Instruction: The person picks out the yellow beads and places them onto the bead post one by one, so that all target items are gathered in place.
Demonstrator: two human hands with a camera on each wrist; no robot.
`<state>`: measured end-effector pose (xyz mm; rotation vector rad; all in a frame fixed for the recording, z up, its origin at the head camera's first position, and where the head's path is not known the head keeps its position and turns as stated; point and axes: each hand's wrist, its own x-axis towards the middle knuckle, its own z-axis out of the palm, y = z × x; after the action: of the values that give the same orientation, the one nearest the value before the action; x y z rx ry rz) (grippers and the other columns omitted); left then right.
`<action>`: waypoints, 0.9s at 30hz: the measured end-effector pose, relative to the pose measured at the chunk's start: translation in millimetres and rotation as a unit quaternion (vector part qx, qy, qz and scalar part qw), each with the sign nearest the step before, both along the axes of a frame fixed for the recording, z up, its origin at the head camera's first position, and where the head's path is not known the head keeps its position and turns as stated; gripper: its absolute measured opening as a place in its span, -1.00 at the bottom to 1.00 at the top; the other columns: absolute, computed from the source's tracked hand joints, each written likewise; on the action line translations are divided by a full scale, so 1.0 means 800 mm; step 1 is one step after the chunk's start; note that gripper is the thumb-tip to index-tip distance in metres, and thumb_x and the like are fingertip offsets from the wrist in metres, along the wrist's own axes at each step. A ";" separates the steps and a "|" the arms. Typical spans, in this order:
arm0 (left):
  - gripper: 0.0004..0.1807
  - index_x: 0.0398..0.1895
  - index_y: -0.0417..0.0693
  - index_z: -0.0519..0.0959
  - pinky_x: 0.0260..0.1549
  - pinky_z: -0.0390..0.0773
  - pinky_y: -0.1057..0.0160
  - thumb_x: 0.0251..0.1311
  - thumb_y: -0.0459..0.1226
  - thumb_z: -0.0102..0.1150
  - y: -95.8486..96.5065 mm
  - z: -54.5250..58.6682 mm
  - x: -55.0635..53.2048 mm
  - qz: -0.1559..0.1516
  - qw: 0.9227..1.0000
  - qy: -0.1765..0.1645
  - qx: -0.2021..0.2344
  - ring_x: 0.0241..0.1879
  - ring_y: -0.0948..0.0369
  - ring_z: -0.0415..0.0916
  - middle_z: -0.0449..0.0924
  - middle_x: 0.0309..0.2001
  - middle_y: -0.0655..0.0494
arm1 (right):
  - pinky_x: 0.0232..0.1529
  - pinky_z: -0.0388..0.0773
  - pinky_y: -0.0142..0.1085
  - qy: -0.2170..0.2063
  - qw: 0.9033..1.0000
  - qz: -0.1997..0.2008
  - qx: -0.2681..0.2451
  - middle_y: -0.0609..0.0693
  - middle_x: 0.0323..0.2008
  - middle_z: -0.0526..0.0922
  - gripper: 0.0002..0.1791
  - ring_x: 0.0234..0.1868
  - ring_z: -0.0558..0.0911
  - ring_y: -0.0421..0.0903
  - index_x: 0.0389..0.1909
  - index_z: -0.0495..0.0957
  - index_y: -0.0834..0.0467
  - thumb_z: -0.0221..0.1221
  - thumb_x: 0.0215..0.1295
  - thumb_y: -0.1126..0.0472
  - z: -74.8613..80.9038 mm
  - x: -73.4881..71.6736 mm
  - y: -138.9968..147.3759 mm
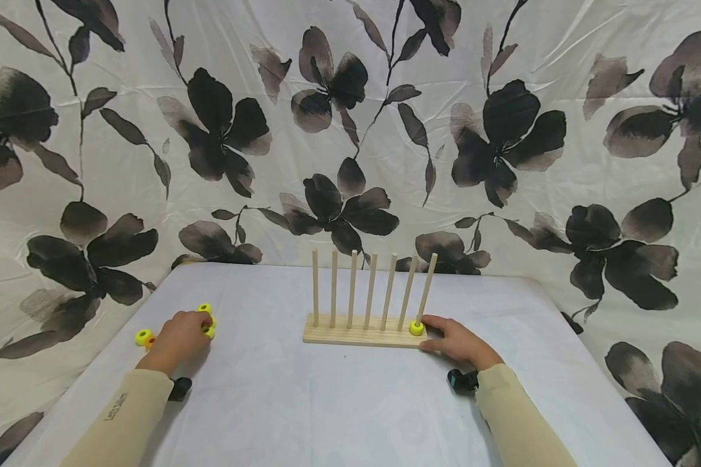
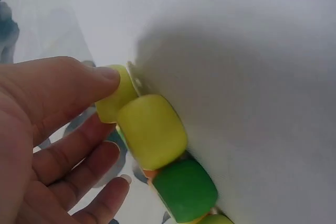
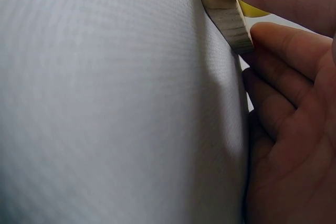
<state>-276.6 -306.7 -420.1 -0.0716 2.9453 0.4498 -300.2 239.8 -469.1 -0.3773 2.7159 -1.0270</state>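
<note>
Well to the left of the peg rack (image 1: 358,333), near the left edge of the tabletop (image 1: 327,415), the left hand (image 1: 178,340) pinches a yellow bead (image 2: 123,98), with a second yellow bead (image 2: 152,132) and a green bead (image 2: 186,190) just beside it. The right hand (image 1: 458,342) grips the rack's right end, close to the ring-shaped bead (image 1: 416,329) on its rightmost peg (image 1: 426,288). White tabletop stretches between rack and left hand, and in front of the rack.

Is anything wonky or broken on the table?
The right-end peg leans outward, while the left-end peg looks upright, so the row seems uneven. Maybe that's just the camera's angle. I can't see anything broken.
</note>
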 end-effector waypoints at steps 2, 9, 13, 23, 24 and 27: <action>-0.62 0.05 -0.35 0.51 0.03 0.48 -0.21 0.18 -0.34 0.22 0.001 -0.001 -0.002 0.000 1.000 0.000 0.019 -0.06 -0.15 0.45 0.55 -0.04 -0.28 | 0.44 0.09 0.16 -0.001 1.000 0.000 -0.002 0.16 0.41 0.31 -0.18 0.47 0.18 0.21 0.41 0.28 0.14 0.32 0.16 -0.04 0.000 0.000 0.000; -0.59 0.07 -0.30 0.50 -0.06 0.53 -0.05 0.17 -0.30 0.25 0.005 -0.002 -0.005 -0.013 0.995 0.028 0.090 -0.07 -0.05 0.47 0.55 -0.05 -0.21 | 0.43 0.09 0.17 -0.006 1.000 -0.002 -0.004 0.16 0.41 0.30 -0.17 0.47 0.18 0.22 0.41 0.28 0.14 0.33 0.14 -0.05 -0.001 -0.001 0.000; -0.55 0.13 -0.24 0.47 -0.01 0.54 -0.05 0.22 -0.23 0.24 0.012 -0.002 -0.005 0.003 0.991 0.020 0.134 -0.02 -0.05 0.45 0.53 0.03 -0.21 | 0.43 0.10 0.17 -0.006 1.000 -0.003 -0.003 0.16 0.41 0.30 -0.17 0.47 0.18 0.22 0.41 0.29 0.13 0.33 0.14 -0.05 0.000 -0.001 -0.001; -0.50 0.24 -0.23 0.42 0.12 0.50 -0.08 0.25 -0.26 0.21 0.028 0.006 -0.005 0.014 0.976 0.029 0.216 0.17 -0.13 0.40 0.44 0.20 -0.24 | 0.44 0.08 0.18 -0.015 1.000 -0.007 -0.006 0.16 0.42 0.29 -0.17 0.47 0.17 0.22 0.40 0.29 0.12 0.34 0.14 -0.04 0.001 -0.001 -0.001; -0.50 0.24 -0.22 0.42 0.12 0.50 -0.08 0.25 -0.26 0.21 0.030 0.007 -0.005 0.012 0.975 0.030 0.219 0.17 -0.13 0.40 0.44 0.20 -0.24 | 0.44 0.08 0.18 -0.015 1.000 -0.008 -0.006 0.16 0.42 0.29 -0.17 0.47 0.17 0.21 0.41 0.29 0.12 0.34 0.14 -0.04 0.001 -0.001 -0.001; -0.50 0.25 -0.21 0.43 0.13 0.50 -0.07 0.26 -0.27 0.21 0.035 0.009 -0.004 0.011 0.974 0.034 0.224 0.16 -0.11 0.40 0.45 0.19 -0.22 | 0.44 0.08 0.18 -0.016 1.000 -0.010 -0.002 0.15 0.42 0.29 -0.17 0.48 0.17 0.21 0.41 0.28 0.12 0.34 0.14 -0.04 0.002 -0.001 -0.001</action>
<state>-279.5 -278.5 -412.6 -0.0324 2.8292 1.1234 -301.3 239.0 -467.8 -0.3311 2.6942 -1.0357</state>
